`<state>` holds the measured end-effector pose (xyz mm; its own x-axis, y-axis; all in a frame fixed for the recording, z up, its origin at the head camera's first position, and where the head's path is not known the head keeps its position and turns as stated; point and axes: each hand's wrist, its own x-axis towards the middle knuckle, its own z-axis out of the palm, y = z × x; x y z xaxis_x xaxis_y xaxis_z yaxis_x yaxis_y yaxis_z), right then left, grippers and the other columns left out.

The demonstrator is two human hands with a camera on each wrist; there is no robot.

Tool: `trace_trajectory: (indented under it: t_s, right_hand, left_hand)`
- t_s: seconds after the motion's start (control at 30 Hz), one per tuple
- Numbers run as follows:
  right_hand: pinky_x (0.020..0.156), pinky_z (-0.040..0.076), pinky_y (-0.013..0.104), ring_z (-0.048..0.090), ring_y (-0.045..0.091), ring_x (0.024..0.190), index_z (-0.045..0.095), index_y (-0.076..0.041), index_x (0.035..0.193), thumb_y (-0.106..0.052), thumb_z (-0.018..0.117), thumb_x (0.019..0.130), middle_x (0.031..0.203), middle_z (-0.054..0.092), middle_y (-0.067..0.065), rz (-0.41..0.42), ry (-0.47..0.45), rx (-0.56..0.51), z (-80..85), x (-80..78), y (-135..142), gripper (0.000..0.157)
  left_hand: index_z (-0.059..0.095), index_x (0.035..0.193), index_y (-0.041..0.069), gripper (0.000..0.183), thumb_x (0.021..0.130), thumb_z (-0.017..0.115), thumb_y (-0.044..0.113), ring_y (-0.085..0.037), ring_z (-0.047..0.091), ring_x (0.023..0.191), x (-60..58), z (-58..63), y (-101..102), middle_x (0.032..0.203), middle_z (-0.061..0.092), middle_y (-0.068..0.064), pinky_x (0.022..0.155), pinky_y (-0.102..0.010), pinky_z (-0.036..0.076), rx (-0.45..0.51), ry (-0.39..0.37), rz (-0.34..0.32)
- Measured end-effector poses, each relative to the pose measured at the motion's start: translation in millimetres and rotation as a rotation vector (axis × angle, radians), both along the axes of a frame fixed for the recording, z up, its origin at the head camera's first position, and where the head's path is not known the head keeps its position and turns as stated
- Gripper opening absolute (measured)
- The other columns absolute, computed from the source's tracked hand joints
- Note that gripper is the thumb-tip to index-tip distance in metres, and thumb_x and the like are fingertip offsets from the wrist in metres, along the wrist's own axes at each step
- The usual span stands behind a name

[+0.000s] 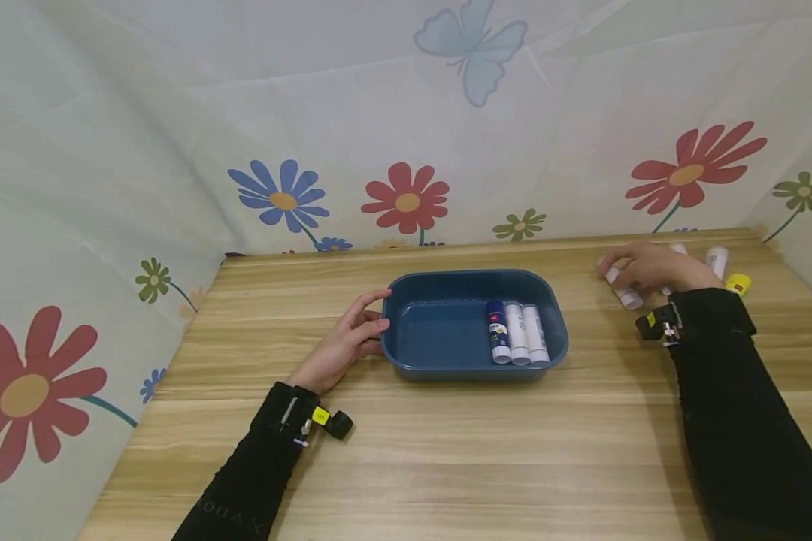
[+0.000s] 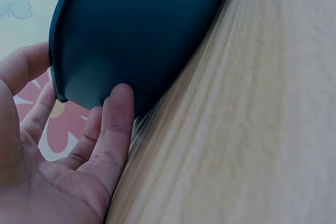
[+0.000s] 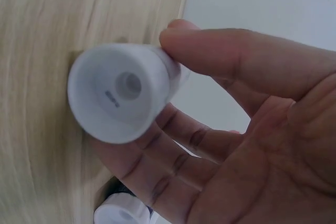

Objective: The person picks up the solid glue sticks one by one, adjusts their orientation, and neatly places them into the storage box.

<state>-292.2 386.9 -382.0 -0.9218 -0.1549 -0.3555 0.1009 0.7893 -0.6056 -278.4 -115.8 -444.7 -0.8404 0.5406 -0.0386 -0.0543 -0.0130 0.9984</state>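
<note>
A dark blue rectangular tub (image 1: 433,373) sits on the wooden table. Inside its right part lie one blue-and-white glue stick (image 1: 498,332) and two white glue sticks (image 1: 517,334). My left hand (image 1: 341,342) is at the tub's left end; its fingertips touch the rim and outer wall, fingers fairly straight in the left wrist view. Off to the right, my right hand (image 1: 656,268) pinches a white glue stick (image 3: 118,93) between thumb and fingers, its hollow round end facing the wrist camera. Below those fingers shows the white end of another stick (image 3: 122,211).
Beyond the right hand lie another white stick (image 1: 716,261) and a yellow object (image 1: 737,283), partly behind the sleeve. A flower-printed cloth (image 1: 352,120) hangs along the table's back edge and down both sides.
</note>
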Motion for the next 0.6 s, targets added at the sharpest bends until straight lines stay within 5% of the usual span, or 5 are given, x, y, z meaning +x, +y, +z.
trace_trajectory:
  t_s: [0.33,0.6]
  right_hand:
    - [0.069,0.050,0.036,0.051,0.028,0.086,0.051,0.003,0.126,-0.009,0.059,0.090,0.107,0.050,0.019,-0.008,0.017,-0.030,1.5,-1.7,-4,0.039]
    - [0.082,0.053,0.044,0.047,0.037,0.104,0.045,0.000,0.133,-0.012,0.059,0.095,0.129,0.042,0.026,0.000,0.088,-0.142,25.4,6.6,-16,0.042]
  left_hand:
    - [0.040,0.141,0.032,0.047,0.098,0.057,0.026,-0.031,0.055,0.100,0.0,0.3,0,0.121,0.043,-0.019,0.085,-0.033,0.053,-0.003,-0.008,0.001]
    - [0.039,0.142,0.031,0.048,0.098,0.056,0.027,-0.030,0.055,0.101,-0.2,0.7,0,0.122,0.043,-0.019,0.087,-0.034,0.053,-0.006,-0.008,-0.001]
